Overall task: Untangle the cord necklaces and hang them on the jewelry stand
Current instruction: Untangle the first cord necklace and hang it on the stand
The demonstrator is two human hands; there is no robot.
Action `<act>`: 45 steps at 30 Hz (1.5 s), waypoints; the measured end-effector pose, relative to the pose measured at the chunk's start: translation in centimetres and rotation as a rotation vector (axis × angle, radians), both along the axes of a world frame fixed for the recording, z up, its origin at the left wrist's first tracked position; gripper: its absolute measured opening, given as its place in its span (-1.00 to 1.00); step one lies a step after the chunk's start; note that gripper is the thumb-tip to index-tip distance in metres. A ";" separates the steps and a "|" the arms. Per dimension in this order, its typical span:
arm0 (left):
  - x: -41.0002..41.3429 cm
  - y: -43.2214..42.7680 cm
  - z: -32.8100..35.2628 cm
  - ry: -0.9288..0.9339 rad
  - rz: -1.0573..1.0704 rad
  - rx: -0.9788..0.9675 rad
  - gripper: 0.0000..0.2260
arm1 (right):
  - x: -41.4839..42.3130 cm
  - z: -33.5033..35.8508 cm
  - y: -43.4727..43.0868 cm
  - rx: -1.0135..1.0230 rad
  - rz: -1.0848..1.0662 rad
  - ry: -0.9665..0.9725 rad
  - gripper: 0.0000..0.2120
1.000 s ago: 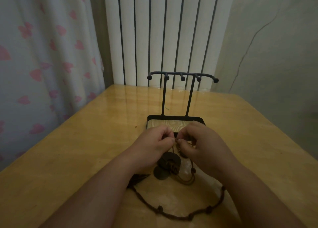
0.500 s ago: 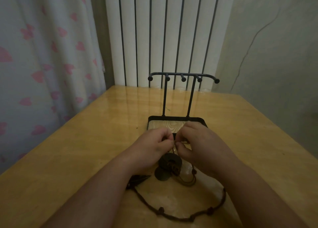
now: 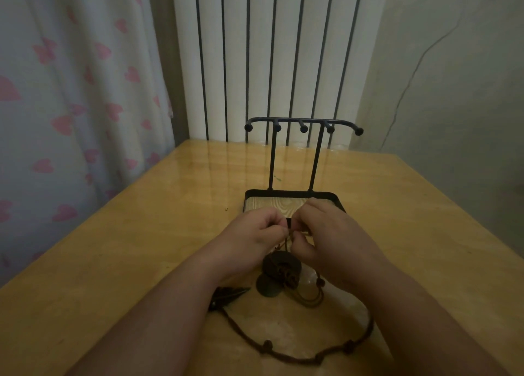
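Glossy wood of the table [image 3: 113, 262] carries the tangled cord necklaces [image 3: 283, 270], their dark round pendants heaped at its middle and a knotted brown cord [image 3: 283, 357] looping toward the near edge. Above the heap, the left hand [image 3: 252, 239] and right hand [image 3: 331, 233] meet with fingers curled, each pinching thin cords, just in front of the black jewelry stand [image 3: 295, 160]. Behind it stand a white radiator [image 3: 269, 49], a heart-printed curtain [image 3: 71, 92] at left and a pale wall [image 3: 453, 92] at right.

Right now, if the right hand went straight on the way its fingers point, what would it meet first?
Probably the left hand: the right hand points at it across the pinched cord, almost touching.
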State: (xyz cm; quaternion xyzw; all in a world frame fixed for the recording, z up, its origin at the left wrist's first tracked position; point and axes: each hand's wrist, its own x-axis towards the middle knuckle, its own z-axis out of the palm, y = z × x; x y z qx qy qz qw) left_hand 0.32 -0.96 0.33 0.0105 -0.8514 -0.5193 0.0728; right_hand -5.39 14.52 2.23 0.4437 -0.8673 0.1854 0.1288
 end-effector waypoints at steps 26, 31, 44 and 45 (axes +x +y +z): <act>-0.3 0.0 -0.1 0.010 -0.073 0.205 -0.81 | 0.0 -0.9 -0.2 -0.190 0.002 -0.168 -0.93; -0.3 -0.2 -0.1 0.008 -0.105 0.249 -0.77 | 0.1 -1.0 -0.2 -0.237 0.013 -0.202 -0.90; -0.1 0.0 0.3 0.048 -0.034 0.151 -0.81 | -0.2 -1.1 0.0 -0.320 0.016 -0.218 -0.91; -0.1 0.1 0.3 0.050 -0.030 0.133 -0.82 | -0.2 -1.1 0.1 -0.315 0.015 -0.220 -0.90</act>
